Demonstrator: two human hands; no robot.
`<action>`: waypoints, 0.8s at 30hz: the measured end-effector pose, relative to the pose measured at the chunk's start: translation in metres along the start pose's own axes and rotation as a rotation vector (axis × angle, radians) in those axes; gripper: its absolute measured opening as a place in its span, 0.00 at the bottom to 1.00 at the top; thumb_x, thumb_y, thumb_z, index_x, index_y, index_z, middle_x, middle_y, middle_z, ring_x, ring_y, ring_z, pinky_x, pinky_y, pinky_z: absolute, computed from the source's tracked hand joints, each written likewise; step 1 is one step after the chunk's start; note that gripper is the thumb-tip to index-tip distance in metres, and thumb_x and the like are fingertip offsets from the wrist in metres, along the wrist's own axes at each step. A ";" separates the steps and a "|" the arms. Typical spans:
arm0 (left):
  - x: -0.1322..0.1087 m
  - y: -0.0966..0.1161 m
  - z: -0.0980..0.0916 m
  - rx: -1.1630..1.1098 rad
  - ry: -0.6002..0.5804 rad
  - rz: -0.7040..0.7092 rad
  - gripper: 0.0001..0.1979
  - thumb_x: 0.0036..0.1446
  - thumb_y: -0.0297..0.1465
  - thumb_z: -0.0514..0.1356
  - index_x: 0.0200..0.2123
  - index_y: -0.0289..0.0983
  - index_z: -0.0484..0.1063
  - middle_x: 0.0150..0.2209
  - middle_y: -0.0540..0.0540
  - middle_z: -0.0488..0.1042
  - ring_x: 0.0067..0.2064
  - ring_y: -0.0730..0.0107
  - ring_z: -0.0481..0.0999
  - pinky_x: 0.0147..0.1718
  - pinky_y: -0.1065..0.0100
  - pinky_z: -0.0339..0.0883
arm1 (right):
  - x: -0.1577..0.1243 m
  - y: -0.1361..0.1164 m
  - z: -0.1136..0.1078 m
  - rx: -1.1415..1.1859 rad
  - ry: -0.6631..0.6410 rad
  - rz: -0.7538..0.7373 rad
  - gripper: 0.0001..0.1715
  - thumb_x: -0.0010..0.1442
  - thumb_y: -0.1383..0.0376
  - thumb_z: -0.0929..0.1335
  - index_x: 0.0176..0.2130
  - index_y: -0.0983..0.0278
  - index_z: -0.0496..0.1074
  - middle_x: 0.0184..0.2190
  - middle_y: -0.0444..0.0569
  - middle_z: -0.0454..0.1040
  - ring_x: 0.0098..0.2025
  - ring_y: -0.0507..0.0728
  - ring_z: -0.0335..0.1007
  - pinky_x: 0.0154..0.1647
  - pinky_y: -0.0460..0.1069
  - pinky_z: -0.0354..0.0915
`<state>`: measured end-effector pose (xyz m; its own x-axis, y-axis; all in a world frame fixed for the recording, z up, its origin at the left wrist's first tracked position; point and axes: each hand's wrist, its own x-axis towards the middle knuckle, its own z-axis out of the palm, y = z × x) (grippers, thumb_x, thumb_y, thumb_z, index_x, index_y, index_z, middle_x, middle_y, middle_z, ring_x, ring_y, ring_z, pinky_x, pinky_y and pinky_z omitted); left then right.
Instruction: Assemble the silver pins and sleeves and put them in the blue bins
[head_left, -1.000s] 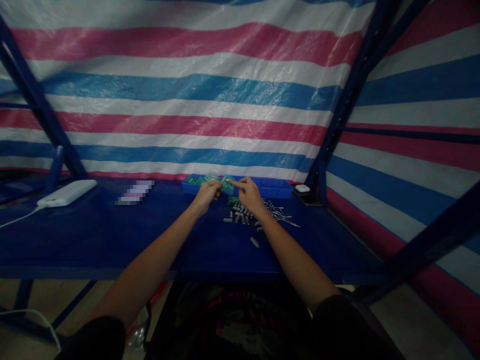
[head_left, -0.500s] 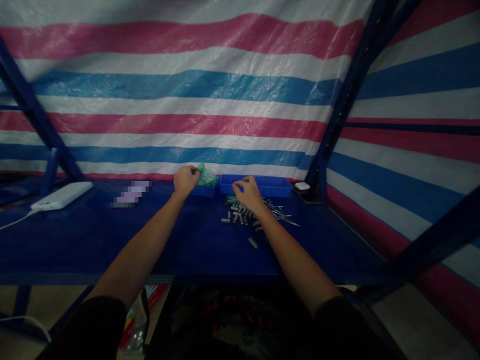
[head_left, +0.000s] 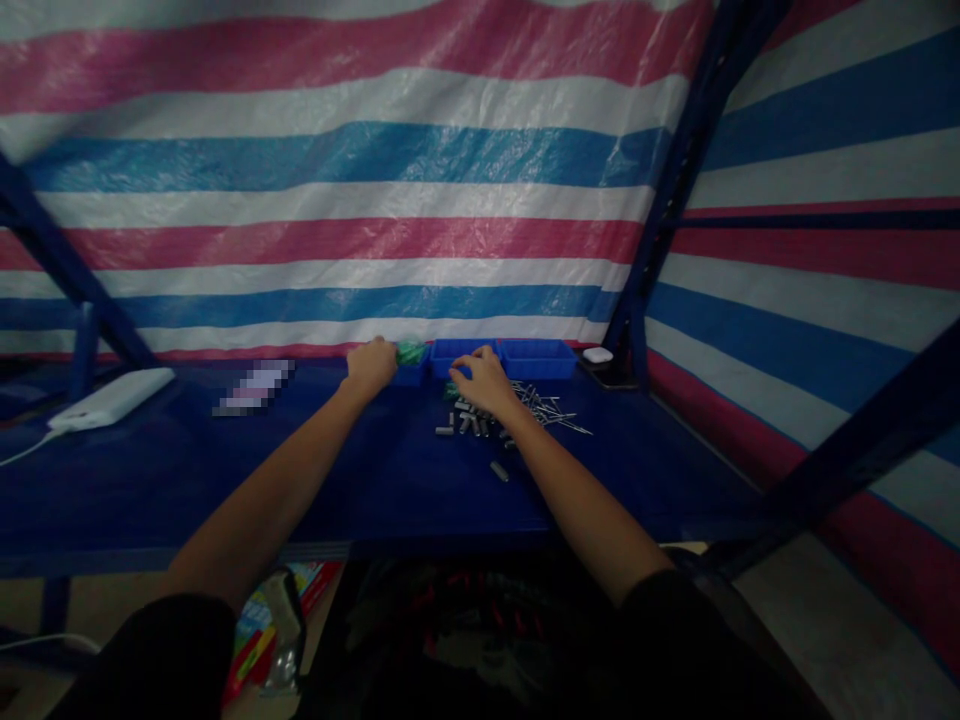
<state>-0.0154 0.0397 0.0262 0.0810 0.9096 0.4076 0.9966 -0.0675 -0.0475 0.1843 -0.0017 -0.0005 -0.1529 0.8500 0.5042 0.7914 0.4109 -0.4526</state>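
At the left end of the row of bins, my left hand (head_left: pixel 373 367) is closed on the edge of a green plastic bag (head_left: pixel 411 352). The bag sits in a small blue bin (head_left: pixel 411 376); my fingertips are partly hidden. Just over a pile of small metal cylinders (head_left: pixel 474 424) hovers my right hand (head_left: pixel 486 384), its thumb and index finger bent together; whatever lies between them is too small to make out. Thin metal rods (head_left: pixel 551 408) spread out right of the cylinders. One loose cylinder (head_left: pixel 499 471) lies nearer me.
Two more blue bins, a middle one (head_left: pixel 444 345) and a right one (head_left: pixel 541 360), stand along the back. A white case (head_left: pixel 598 355) rests on a dark phone-like slab (head_left: pixel 616 378). Left on the blue table (head_left: pixel 300 520) are a white power bank (head_left: pixel 112 398) and a blurred-out item (head_left: pixel 255 388).
The green bag, raised above its bin before, now sits lower in it. My left hand has come down with it. My right hand has shifted slightly left, and the camera view has moved a little.
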 end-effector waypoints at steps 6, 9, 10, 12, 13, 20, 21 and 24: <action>-0.002 0.009 0.003 -0.190 0.105 0.016 0.22 0.51 0.26 0.50 0.51 0.37 0.67 0.46 0.38 0.68 0.44 0.59 0.71 0.43 0.62 0.63 | 0.002 0.015 0.004 -0.095 -0.156 -0.034 0.18 0.57 0.60 0.62 0.43 0.65 0.72 0.41 0.56 0.69 0.47 0.60 0.62 0.49 0.54 0.56; -0.006 0.017 0.005 -0.241 0.126 0.156 0.19 0.54 0.28 0.48 0.48 0.38 0.70 0.42 0.40 0.71 0.45 0.59 0.69 0.46 0.62 0.61 | 0.001 0.020 0.010 -0.140 -0.171 -0.082 0.23 0.55 0.60 0.63 0.50 0.65 0.68 0.48 0.57 0.67 0.50 0.61 0.61 0.50 0.53 0.56; -0.007 0.018 0.007 -0.239 0.087 0.184 0.18 0.55 0.30 0.48 0.46 0.38 0.71 0.41 0.41 0.72 0.45 0.59 0.69 0.47 0.61 0.61 | 0.000 0.022 0.012 -0.149 -0.183 -0.104 0.25 0.55 0.60 0.63 0.51 0.65 0.67 0.49 0.57 0.67 0.51 0.61 0.61 0.51 0.53 0.56; -0.009 0.019 0.012 -0.229 0.027 0.185 0.18 0.56 0.34 0.49 0.45 0.39 0.72 0.40 0.41 0.73 0.44 0.58 0.70 0.46 0.59 0.60 | 0.001 0.023 0.015 -0.159 -0.235 -0.130 0.24 0.55 0.61 0.64 0.51 0.65 0.68 0.48 0.56 0.68 0.50 0.60 0.62 0.50 0.52 0.56; -0.010 0.019 0.014 -0.227 0.021 0.167 0.18 0.56 0.36 0.49 0.45 0.39 0.72 0.40 0.41 0.72 0.44 0.57 0.69 0.46 0.58 0.60 | 0.001 0.024 0.016 -0.162 -0.265 -0.129 0.22 0.55 0.61 0.64 0.49 0.64 0.69 0.46 0.55 0.70 0.48 0.60 0.64 0.49 0.51 0.58; -0.023 0.023 0.020 -0.305 0.186 0.101 0.20 0.55 0.39 0.52 0.48 0.39 0.68 0.47 0.38 0.65 0.48 0.53 0.65 0.45 0.55 0.59 | -0.002 0.019 0.014 -0.218 -0.254 -0.120 0.17 0.52 0.57 0.67 0.41 0.60 0.74 0.39 0.52 0.72 0.41 0.59 0.67 0.40 0.49 0.60; -0.025 0.027 0.019 -0.345 0.235 0.098 0.19 0.54 0.38 0.52 0.48 0.38 0.68 0.48 0.37 0.64 0.49 0.54 0.64 0.45 0.56 0.59 | -0.002 0.018 0.014 -0.217 -0.234 -0.118 0.13 0.54 0.59 0.66 0.38 0.61 0.74 0.37 0.52 0.72 0.40 0.58 0.67 0.39 0.49 0.60; -0.031 0.040 0.015 -0.561 0.252 0.117 0.15 0.55 0.37 0.52 0.41 0.36 0.72 0.39 0.40 0.70 0.43 0.59 0.67 0.43 0.62 0.60 | 0.000 0.015 0.010 -0.196 -0.054 -0.075 0.11 0.56 0.64 0.63 0.34 0.62 0.74 0.34 0.51 0.70 0.39 0.57 0.65 0.39 0.49 0.59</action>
<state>0.0222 0.0151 -0.0021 0.1231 0.7629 0.6347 0.8316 -0.4283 0.3535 0.1901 0.0076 -0.0152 -0.2435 0.8379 0.4885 0.8755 0.4066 -0.2610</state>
